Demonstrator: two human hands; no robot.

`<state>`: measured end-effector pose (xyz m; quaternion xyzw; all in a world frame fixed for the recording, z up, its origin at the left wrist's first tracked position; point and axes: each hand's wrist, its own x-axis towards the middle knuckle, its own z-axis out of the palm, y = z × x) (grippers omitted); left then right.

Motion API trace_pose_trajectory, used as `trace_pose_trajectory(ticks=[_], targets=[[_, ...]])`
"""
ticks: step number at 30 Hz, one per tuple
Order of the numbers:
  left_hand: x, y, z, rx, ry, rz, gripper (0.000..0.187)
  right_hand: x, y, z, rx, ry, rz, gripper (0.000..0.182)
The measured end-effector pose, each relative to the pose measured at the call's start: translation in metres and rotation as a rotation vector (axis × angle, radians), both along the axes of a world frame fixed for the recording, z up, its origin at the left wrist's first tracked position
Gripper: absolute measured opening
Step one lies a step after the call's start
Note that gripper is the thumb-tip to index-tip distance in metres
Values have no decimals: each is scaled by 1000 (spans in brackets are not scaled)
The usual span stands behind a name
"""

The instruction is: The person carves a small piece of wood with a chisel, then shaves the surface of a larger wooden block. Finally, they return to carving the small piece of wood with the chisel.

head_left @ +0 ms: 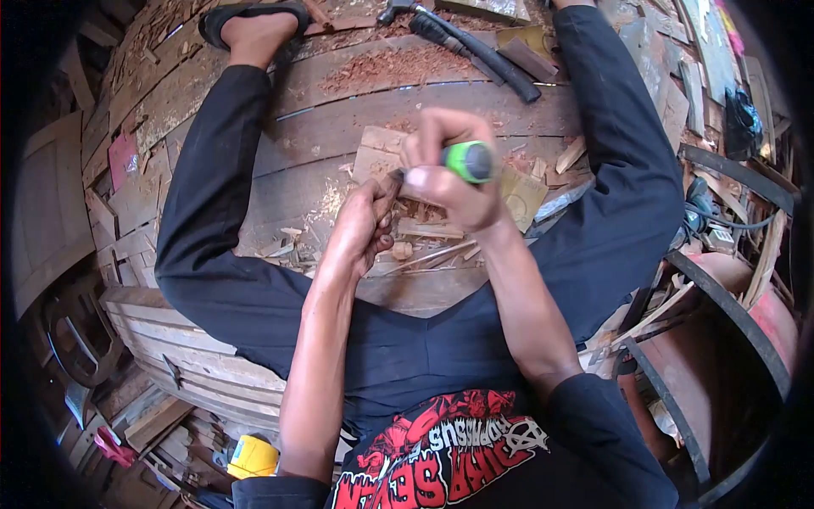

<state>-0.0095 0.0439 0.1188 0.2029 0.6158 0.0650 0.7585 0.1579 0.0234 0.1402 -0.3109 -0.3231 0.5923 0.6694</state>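
Observation:
My left hand is closed around a small brown piece of wood, which sticks out past the thumb. My right hand, slightly blurred, grips a tool with a bright green handle and a dark rounded end. Its working end is hidden by my fingers, so its kind does not show. Both hands are close together above the floor, the right thumb close to the tip of the wood. Beneath them lies a flat pale board.
A hammer lies on the plank floor between my outstretched legs. Reddish shavings and wood scraps surround it. Curved dark strips stand at the right, stacked boards at the left, and a yellow container at lower left.

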Motion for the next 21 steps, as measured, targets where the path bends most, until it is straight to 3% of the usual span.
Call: trace_pose_trajectory(ticks=[4,7,18,21], targets=[[-5,-5,-5,34,25,-58,23,-5,2,-12,-53,-138,-59,28],[-2,0,-6,28,0,-34,22,3,-1,3,22,23,10,27],[-3,-3,-10,88,54,-147,21,5,0,6,5,-30,-68,30],[0,-7,-4,74,104,18,24,-3,-4,-5,43,-145,-19,26]])
